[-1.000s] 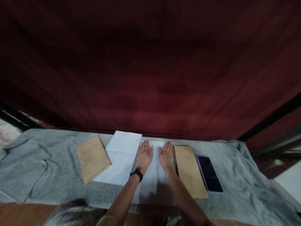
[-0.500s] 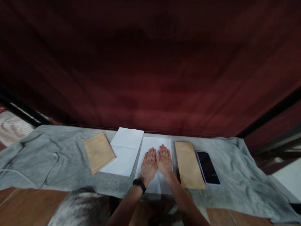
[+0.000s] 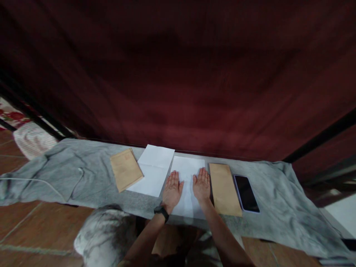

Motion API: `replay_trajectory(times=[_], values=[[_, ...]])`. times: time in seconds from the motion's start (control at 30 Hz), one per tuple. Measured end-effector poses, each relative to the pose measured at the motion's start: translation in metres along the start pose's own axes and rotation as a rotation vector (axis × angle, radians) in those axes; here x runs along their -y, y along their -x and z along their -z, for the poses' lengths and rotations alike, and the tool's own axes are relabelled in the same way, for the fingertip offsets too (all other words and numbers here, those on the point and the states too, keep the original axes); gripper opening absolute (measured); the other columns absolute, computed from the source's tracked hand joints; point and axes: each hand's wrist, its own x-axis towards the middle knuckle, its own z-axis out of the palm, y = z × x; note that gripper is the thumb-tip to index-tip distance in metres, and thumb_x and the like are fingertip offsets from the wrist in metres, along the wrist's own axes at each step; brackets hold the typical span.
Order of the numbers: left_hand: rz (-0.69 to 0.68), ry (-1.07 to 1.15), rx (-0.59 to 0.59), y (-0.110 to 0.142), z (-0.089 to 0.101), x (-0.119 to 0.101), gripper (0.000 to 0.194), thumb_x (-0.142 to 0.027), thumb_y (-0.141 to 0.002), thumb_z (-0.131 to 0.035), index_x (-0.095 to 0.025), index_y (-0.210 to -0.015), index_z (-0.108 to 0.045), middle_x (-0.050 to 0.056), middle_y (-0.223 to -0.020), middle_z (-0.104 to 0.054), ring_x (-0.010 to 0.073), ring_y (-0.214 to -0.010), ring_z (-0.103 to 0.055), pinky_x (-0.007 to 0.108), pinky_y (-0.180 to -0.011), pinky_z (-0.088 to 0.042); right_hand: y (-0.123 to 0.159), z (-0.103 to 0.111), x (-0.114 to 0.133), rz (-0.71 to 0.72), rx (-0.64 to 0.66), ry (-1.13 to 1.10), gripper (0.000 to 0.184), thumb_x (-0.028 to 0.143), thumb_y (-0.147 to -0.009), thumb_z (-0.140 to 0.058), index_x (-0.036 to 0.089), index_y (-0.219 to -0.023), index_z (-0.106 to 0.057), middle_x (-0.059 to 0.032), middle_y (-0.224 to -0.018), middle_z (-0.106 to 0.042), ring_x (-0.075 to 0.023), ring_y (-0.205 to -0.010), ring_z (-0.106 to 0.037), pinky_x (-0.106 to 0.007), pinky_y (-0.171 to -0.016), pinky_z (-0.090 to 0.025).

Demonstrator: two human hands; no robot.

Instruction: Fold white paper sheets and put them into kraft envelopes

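Note:
A white sheet of paper (image 3: 187, 200) lies upright in front of me, with faint creases. Flat on its left edge rests my left hand (image 3: 172, 191), fingers stretched out; a dark band circles that wrist. My right hand (image 3: 201, 185) is spread flat at the sheet's right edge, holding nothing. Just right of it lies a long brown envelope (image 3: 225, 190). To the left, a second white sheet (image 3: 155, 165) with a fold line across it is partly covered by a shorter brown envelope (image 3: 126, 170).
A phone (image 3: 247, 193) lies right of the long envelope. Grey cloth (image 3: 280, 196) covers the narrow surface, and a white cable (image 3: 41, 181) runs over its left part. A dark red curtain (image 3: 178, 92) hangs right behind. Tiled floor (image 3: 27, 230) shows below.
My hands have slid apart, from side by side at the sheet's middle to its left and right edges. The camera view has shifted slightly.

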Motion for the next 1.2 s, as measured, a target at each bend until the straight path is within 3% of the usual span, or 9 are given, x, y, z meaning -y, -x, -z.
replay_trajectory(times=[0.13, 0.33, 0.43, 0.53, 0.7, 0.87, 1.07, 1.2], values=[[-0.014, 0.036, -0.011, 0.012, 0.011, -0.005, 0.058, -0.033, -0.101, -0.027, -0.006, -0.152, -0.031, 0.016, -0.155, -0.039, 0.0245, -0.147, -0.031, 0.044, -0.119, -0.032, 0.004, 0.012, 0.009, -0.011, 0.024, -0.042, 0.064, 0.039, -0.104, -0.013, 0.001, -0.15, -0.035, -0.0252, -0.152, -0.039, -0.0308, -0.145, -0.034, -0.053, -0.116, -0.027], [-0.122, 0.036, 0.089, 0.043, 0.015, -0.03, 0.063, -0.02, -0.094, -0.035, -0.013, -0.156, -0.024, 0.01, -0.16, -0.032, 0.0223, -0.149, -0.024, 0.045, -0.121, -0.027, 0.048, 0.026, 0.042, 0.181, 0.28, -0.173, 0.061, 0.041, -0.104, -0.012, 0.011, -0.154, -0.029, -0.0129, -0.16, -0.029, -0.0224, -0.148, -0.026, -0.045, -0.119, -0.026], [-0.125, -0.001, 0.117, 0.052, 0.013, -0.033, 0.065, -0.016, -0.092, -0.036, -0.015, -0.155, -0.026, 0.009, -0.159, -0.034, 0.0215, -0.149, -0.025, 0.045, -0.122, -0.025, 0.066, 0.029, 0.041, 0.208, 0.339, -0.154, 0.061, 0.041, -0.104, -0.011, 0.009, -0.152, -0.032, -0.0118, -0.159, -0.031, -0.0207, -0.148, -0.027, -0.042, -0.121, -0.024], [-0.088, -0.023, 0.087, 0.056, 0.014, -0.026, 0.059, -0.017, -0.094, -0.033, -0.009, -0.153, -0.03, 0.012, -0.158, -0.035, 0.0216, -0.148, -0.027, 0.043, -0.121, -0.028, 0.073, 0.03, 0.027, 0.232, 0.29, -0.096, 0.06, 0.04, -0.105, -0.015, 0.008, -0.153, -0.031, -0.0137, -0.159, -0.031, -0.0227, -0.147, -0.028, -0.045, -0.121, -0.023], [-0.037, -0.033, 0.009, 0.06, 0.018, -0.011, 0.059, -0.033, -0.1, -0.033, -0.008, -0.153, -0.03, 0.015, -0.156, -0.037, 0.0236, -0.147, -0.03, 0.044, -0.119, -0.031, 0.08, 0.029, 0.006, 0.25, 0.111, -0.035, 0.064, 0.045, -0.104, -0.024, 0.005, -0.154, -0.026, -0.0203, -0.157, -0.031, -0.0284, -0.146, -0.03, -0.049, -0.117, -0.028], [0.015, -0.064, -0.041, 0.067, 0.019, -0.005, 0.058, -0.032, -0.1, -0.033, -0.003, -0.15, -0.035, 0.019, -0.154, -0.039, 0.0265, -0.145, -0.034, 0.044, -0.118, -0.032, 0.087, 0.028, -0.001, 0.23, 0.015, -0.006, 0.068, 0.046, -0.104, -0.03, 0.003, -0.155, -0.018, -0.0243, -0.157, -0.029, -0.0322, -0.145, -0.032, -0.05, -0.114, -0.034], [0.055, -0.049, -0.066, 0.072, 0.025, -0.004, 0.058, -0.032, -0.1, -0.033, -0.005, -0.152, -0.032, 0.018, -0.153, -0.041, 0.027, -0.144, -0.035, 0.046, -0.118, -0.033, 0.092, 0.035, -0.005, 0.219, -0.021, -0.022, 0.068, 0.044, -0.104, -0.031, 0.005, -0.156, -0.015, -0.0235, -0.157, -0.028, -0.0333, -0.143, -0.035, -0.053, -0.113, -0.036], [0.002, -0.005, -0.057, 0.076, 0.031, -0.019, 0.06, -0.029, -0.101, -0.031, -0.009, -0.156, -0.021, 0.014, -0.158, -0.034, 0.0241, -0.147, -0.03, 0.045, -0.12, -0.03, 0.098, 0.041, 0.009, 0.216, 0.006, -0.068, 0.062, 0.038, -0.105, -0.027, 0.006, -0.157, -0.014, -0.0214, -0.158, -0.029, -0.0302, -0.145, -0.032, -0.053, -0.115, -0.034]])
